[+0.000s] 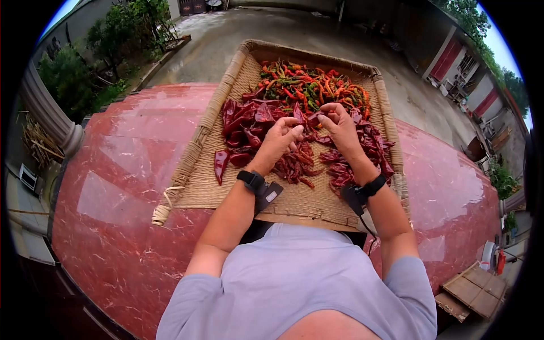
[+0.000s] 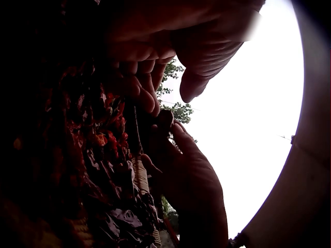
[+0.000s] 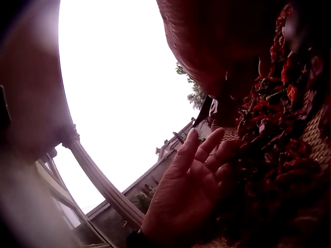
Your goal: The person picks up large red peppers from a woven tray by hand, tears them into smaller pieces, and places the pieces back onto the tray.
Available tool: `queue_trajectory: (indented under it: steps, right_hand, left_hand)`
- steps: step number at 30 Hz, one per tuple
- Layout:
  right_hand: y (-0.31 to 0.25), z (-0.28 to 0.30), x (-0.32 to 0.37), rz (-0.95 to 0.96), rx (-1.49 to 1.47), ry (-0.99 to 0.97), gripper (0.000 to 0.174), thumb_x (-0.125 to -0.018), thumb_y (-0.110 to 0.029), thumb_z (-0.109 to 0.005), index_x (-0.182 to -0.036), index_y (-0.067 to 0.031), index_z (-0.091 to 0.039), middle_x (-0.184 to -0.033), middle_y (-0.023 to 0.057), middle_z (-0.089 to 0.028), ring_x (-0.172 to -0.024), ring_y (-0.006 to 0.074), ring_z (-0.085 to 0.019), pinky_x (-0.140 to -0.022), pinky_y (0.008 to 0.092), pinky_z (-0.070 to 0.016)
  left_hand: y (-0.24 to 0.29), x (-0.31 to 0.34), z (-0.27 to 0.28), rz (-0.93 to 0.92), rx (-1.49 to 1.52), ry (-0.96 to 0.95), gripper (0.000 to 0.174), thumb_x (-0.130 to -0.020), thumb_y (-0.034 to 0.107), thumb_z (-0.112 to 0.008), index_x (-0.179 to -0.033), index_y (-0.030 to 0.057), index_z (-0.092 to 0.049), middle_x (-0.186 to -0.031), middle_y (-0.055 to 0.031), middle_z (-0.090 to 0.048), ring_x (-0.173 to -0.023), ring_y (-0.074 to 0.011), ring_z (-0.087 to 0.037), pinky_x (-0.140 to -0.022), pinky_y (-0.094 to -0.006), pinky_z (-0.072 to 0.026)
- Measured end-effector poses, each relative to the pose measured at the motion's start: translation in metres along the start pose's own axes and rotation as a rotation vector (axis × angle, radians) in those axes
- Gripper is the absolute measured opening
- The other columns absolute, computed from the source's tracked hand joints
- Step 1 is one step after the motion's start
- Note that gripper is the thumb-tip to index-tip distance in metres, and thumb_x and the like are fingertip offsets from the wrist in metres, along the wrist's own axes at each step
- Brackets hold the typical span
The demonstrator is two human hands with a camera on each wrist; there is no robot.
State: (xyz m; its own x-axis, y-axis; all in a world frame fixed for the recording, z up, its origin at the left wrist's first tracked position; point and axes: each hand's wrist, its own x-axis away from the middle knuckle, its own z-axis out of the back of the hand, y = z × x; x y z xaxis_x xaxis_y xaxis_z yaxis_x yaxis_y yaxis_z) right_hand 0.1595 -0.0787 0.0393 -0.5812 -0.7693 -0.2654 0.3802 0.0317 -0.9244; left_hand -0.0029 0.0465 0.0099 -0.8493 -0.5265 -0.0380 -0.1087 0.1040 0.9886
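In the head view, the left hand (image 1: 279,141) hovers over the dark red peppers (image 1: 243,126), its fingers loosely bent. The right wrist view shows that left hand (image 3: 183,199) with its thumb apart from the fingers and nothing visible between them. Close by on the right, the right hand (image 1: 344,135) pinches a dark red pepper (image 1: 313,119) between thumb and fingers. A small dark piece (image 2: 165,120) shows at the fingertips of the right hand (image 2: 194,181) in the left wrist view. Shadow hides part of both grips.
The woven tray (image 1: 195,170) also holds orange, red and green chillies (image 1: 309,85) at its far end and smaller wrinkled dried peppers (image 1: 292,167) nearer the body. One dark pepper (image 1: 221,165) lies apart at the left. Red marble floor (image 1: 119,192) surrounds the tray.
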Motion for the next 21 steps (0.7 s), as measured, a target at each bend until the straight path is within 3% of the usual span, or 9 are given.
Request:
queue_trajectory:
  steps: [5,8,9,10,12,14,16,18,21]
  right_hand:
    - [0.006,-0.027,0.020,0.039,-0.088,-0.117,0.029,-0.095,-0.012,-0.064,-0.122,-0.0069,-0.052,-0.097,0.0055,-0.066,-0.088,0.0110,-0.062,-0.077,0.0285,-0.0491]
    - [-0.007,-0.015,0.027,-0.076,0.046,-0.028,0.030,-0.096,-0.014,-0.063,-0.123,-0.0076,-0.052,-0.096,0.0068,-0.067,-0.087,0.0135,-0.063,-0.076,0.0303,-0.0497]
    - [-0.003,-0.006,0.026,0.012,0.291,0.078,0.032,-0.097,-0.018,-0.062,-0.126,-0.0089,-0.052,-0.094,0.0075,-0.067,-0.086,0.0186,-0.066,-0.076,0.0336,-0.0511]
    - [0.007,0.003,0.023,0.104,0.443,0.184,0.030,-0.097,-0.014,-0.062,-0.126,-0.0088,-0.055,-0.092,0.0055,-0.064,-0.080,0.0159,-0.062,-0.071,0.0331,-0.0516]
    - [0.019,0.029,0.020,0.206,0.800,0.225,0.026,-0.091,-0.021,-0.066,-0.114,-0.0123,-0.061,-0.097,0.0078,-0.068,-0.092,0.0286,-0.064,-0.081,0.0430,-0.0481]
    - [0.030,0.045,0.024,0.290,1.217,0.254,0.023,-0.086,-0.021,-0.068,-0.108,-0.0139,-0.065,-0.098,0.0076,-0.067,-0.098,0.0291,-0.060,-0.085,0.0440,-0.0434]
    - [0.038,0.052,0.025,0.166,1.364,0.188,0.024,-0.085,-0.022,-0.069,-0.107,-0.0144,-0.065,-0.096,0.0074,-0.065,-0.100,0.0281,-0.057,-0.089,0.0438,-0.0402]
    - [0.044,0.055,0.024,0.040,1.526,0.111,0.023,-0.086,-0.022,-0.069,-0.107,-0.0137,-0.065,-0.095,0.0073,-0.065,-0.100,0.0278,-0.056,-0.089,0.0437,-0.0398]
    - [0.050,0.054,0.024,0.074,1.482,0.131,0.018,-0.089,-0.023,-0.066,-0.105,-0.0127,-0.065,-0.093,0.0073,-0.064,-0.097,0.0272,-0.056,-0.089,0.0434,-0.0387]
  left_hand:
    - [-0.011,-0.004,0.001,-0.075,0.020,-0.074,0.036,-0.099,0.034,-0.061,-0.121,0.0056,-0.056,-0.090,-0.0027,-0.064,-0.064,-0.0056,-0.054,-0.055,-0.0209,-0.0430]
    - [-0.009,-0.005,0.006,-0.073,0.037,0.012,0.033,-0.100,0.032,-0.060,-0.119,0.0054,-0.056,-0.082,-0.0011,-0.063,-0.062,-0.0058,-0.053,-0.055,-0.0210,-0.0424]
    - [-0.003,-0.002,0.005,-0.079,0.044,0.073,0.033,-0.100,0.032,-0.060,-0.120,0.0052,-0.055,-0.081,-0.0011,-0.062,-0.062,-0.0058,-0.053,-0.055,-0.0208,-0.0423]
    - [0.000,0.000,0.005,-0.085,0.052,0.134,0.033,-0.100,0.031,-0.060,-0.120,0.0049,-0.055,-0.080,-0.0011,-0.062,-0.061,-0.0059,-0.052,-0.055,-0.0206,-0.0421]
    - [-0.005,-0.005,0.011,-0.183,0.163,0.233,0.040,-0.100,0.032,-0.060,-0.126,0.0039,-0.052,-0.081,-0.0024,-0.062,-0.061,-0.0061,-0.052,-0.055,-0.0218,-0.0434]
    - [-0.007,-0.010,0.017,-0.244,0.241,0.300,0.055,-0.100,0.033,-0.060,-0.141,0.0032,-0.041,-0.087,-0.0045,-0.067,-0.062,-0.0053,-0.052,-0.056,-0.0213,-0.0435]
    - [0.007,-0.002,0.014,-0.289,0.273,0.366,0.077,-0.099,0.029,-0.061,-0.156,0.0042,-0.014,-0.098,-0.0081,-0.069,-0.062,-0.0052,-0.053,-0.056,-0.0198,-0.0455]
    - [0.002,-0.004,0.016,-0.289,0.259,0.390,0.073,-0.099,0.025,-0.060,-0.155,0.0036,-0.017,-0.098,-0.0078,-0.068,-0.063,-0.0054,-0.054,-0.056,-0.0200,-0.0461]
    - [-0.004,-0.006,0.015,-0.259,0.204,0.382,0.067,-0.098,0.020,-0.059,-0.152,0.0026,-0.024,-0.095,-0.0064,-0.066,-0.064,-0.0057,-0.054,-0.056,-0.0200,-0.0466]
